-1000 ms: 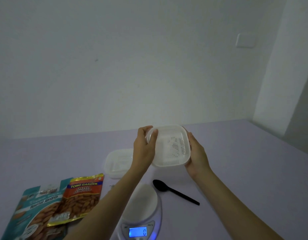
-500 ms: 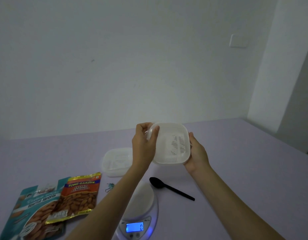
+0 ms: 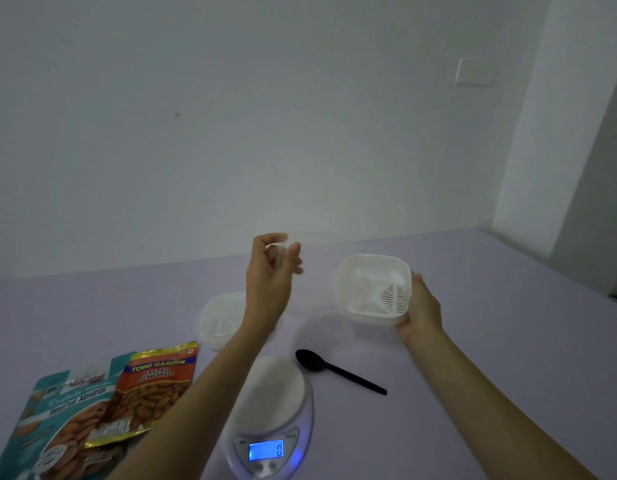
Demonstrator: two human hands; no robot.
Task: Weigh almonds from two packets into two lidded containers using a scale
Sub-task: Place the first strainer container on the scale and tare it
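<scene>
I count two almond packets, two white containers, one black spoon and one digital scale point(image 3: 270, 415), which reads 0 and sits nearest me on a pale lilac table point(image 3: 490, 341) set against bare white walls, with a wall plate point(image 3: 475, 71) high on the right. My right hand point(image 3: 419, 308) grips the open container point(image 3: 374, 289) above the table, beyond and right of the scale, tilted so its mouth and slotted inner basket face me. My left hand point(image 3: 270, 271) pinches the clear lid point(image 3: 293, 261), blurred, beyond the scale. The second container point(image 3: 222, 318), lid on, rests beyond and left of the scale. The spoon point(image 3: 338, 370) lies right of the scale, bowl toward it, handle running away right. Left of the scale, the orange salted almonds packet point(image 3: 151, 386) overlaps the teal roasted almonds packet point(image 3: 57, 420), both lengthwise toward the far wall.
</scene>
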